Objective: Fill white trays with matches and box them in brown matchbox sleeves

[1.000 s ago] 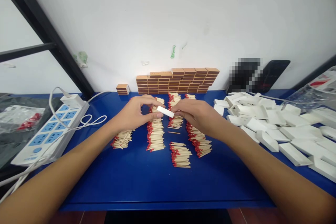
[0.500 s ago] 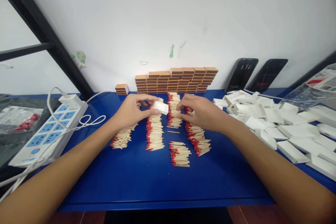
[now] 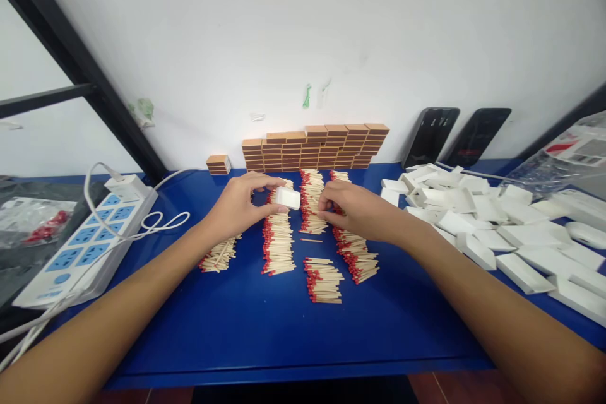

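My left hand (image 3: 239,205) grips a small white matchbox tray (image 3: 288,197) between thumb and fingers, above a row of red-tipped matches (image 3: 278,240). To its right, my right hand (image 3: 353,209) is closed in a pinch on matches of the middle row (image 3: 310,202). More matches lie in a right-hand row (image 3: 356,252), a short pile (image 3: 324,279) in front and a loose heap (image 3: 218,254) on the left. All rest on the blue table (image 3: 265,322).
Brown matchboxes (image 3: 315,146) are stacked like a wall at the back, one small stack (image 3: 218,163) apart on the left. Several white trays (image 3: 492,227) lie at the right. A power strip (image 3: 89,241) with cables sits left. Two dark phones (image 3: 454,136) lean on the wall.
The white tray turned from lying between both hands to being held by my left hand alone. My right hand let go of it and dropped onto the middle row of matches.
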Demonstrator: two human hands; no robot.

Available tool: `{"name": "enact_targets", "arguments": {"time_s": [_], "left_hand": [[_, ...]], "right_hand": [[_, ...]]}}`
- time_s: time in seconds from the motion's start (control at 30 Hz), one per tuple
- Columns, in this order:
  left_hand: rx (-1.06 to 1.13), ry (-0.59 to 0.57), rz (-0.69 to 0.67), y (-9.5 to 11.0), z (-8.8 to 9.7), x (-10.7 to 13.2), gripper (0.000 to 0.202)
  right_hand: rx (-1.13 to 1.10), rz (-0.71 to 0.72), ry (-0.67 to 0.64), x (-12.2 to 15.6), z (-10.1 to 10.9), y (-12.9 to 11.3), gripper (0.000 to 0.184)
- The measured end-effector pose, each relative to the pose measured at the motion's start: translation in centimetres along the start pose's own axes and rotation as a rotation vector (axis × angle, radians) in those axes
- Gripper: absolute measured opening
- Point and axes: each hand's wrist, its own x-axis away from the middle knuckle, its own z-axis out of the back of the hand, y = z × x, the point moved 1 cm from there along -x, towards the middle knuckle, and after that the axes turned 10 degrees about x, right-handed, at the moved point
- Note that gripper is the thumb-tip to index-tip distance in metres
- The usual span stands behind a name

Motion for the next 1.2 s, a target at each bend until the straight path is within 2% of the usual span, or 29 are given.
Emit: {"name": "enact_targets", "arguments": {"time_s": [0.2,0.43,0.7,0.97,1.2], "left_hand": [[-0.027,-0.021,-0.056,0.2,-0.4,0.0,0.041],[-0.011,-0.027,-0.041,1.1,-1.4,0.3,0.043],[0.054,0.015,-0.074,2.2,-2.0,0.6,0.041],[0.073,0.038,-0.089,2.2,-2.1,0.6,0.042],[0.053,0.054,-0.073,2.2,-1.9,0.7,0.045]], "right_hand": [[-0.054,0.001,0.052,-0.1,0.3,-0.1,0.015],[-0.173,0.007,0.068,0.4,1.1,-2.1,0.015],[-0.159,0.032,0.106,0.8,0.9,-3.2,0.016],[-0.144,0.034,0.143,0.9,1.1,-3.5,0.009],[-0.135,0.047,0.151,0.7,1.2,-3.2,0.012]]}}
